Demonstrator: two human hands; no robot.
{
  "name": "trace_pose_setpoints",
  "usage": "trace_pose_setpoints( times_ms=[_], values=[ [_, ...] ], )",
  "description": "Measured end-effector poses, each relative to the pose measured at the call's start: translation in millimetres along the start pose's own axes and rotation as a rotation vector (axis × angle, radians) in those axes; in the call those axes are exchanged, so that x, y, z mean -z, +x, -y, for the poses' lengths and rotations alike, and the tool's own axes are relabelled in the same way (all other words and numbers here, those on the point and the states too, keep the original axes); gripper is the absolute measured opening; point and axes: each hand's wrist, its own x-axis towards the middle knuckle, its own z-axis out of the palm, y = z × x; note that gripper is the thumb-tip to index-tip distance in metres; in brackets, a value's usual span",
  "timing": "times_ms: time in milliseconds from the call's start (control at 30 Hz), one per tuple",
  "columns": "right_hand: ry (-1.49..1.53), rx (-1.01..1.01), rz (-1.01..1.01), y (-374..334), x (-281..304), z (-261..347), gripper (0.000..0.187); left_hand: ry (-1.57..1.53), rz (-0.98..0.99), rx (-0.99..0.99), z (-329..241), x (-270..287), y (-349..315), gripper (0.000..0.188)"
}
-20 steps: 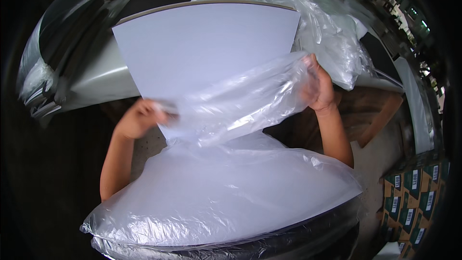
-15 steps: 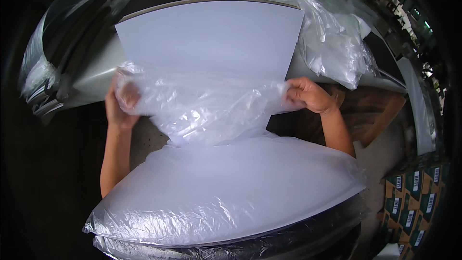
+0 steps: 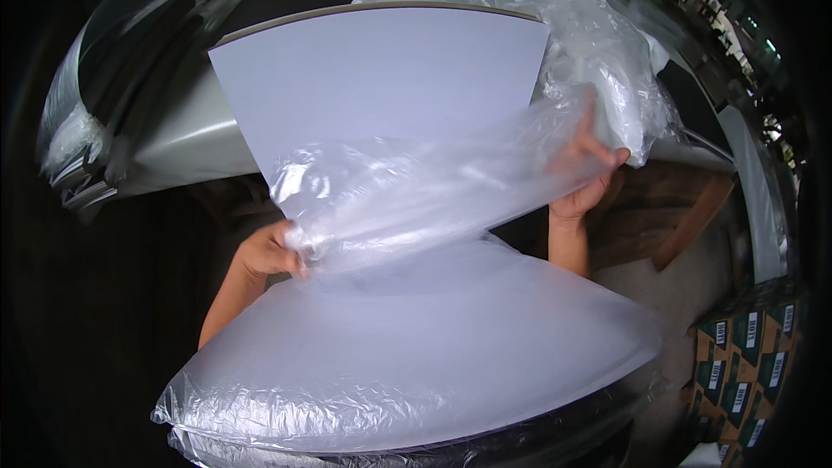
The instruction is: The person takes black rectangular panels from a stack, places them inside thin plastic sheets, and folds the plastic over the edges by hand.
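Observation:
A large white panel with a thin brown far edge stands in the middle. Its lower part is inside or behind a clear plastic bag, bunched in folds across it. My left hand is closed on the gathered left edge of this bag, fingertips pressed into the film. My right hand is raised at the bag's right side, fingers spread and somewhat blurred, seen partly through the film. Nearer to me, the bag's smooth, wide part spreads out, with a crinkled shiny edge at the lower left.
Crumpled clear plastic film lies beyond the panel at the right. Long film-wrapped pieces lie at the left. A brown wooden piece is beyond my right hand. Green-and-brown cartons are stacked at the lower right.
My left hand has moved down and toward the middle, pulling the bag's left edge. My right hand has shifted right, its fingers now spread, and the film stretches slantwise.

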Motion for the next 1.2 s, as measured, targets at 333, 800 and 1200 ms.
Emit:
trace_pose_setpoints(
  times_ms=[333, 800, 1200],
  values=[
    [-1.841, 0.281, -0.735, 34, 27, 23, 0.033, 0.046, -0.158, -0.390, -100, -55, 66, 0.023],
    [-2.896, 1.122, 0.107, -15, -68, -13, 0.020, 1.466, -0.560, -0.699, -127, -91, -3, 0.023],
    [-0.470, -0.226, -0.865, -93, 124, 29, 0.012, -0.077, -0.731, 0.088, -2, 83, -35, 0.015]
  ],
)
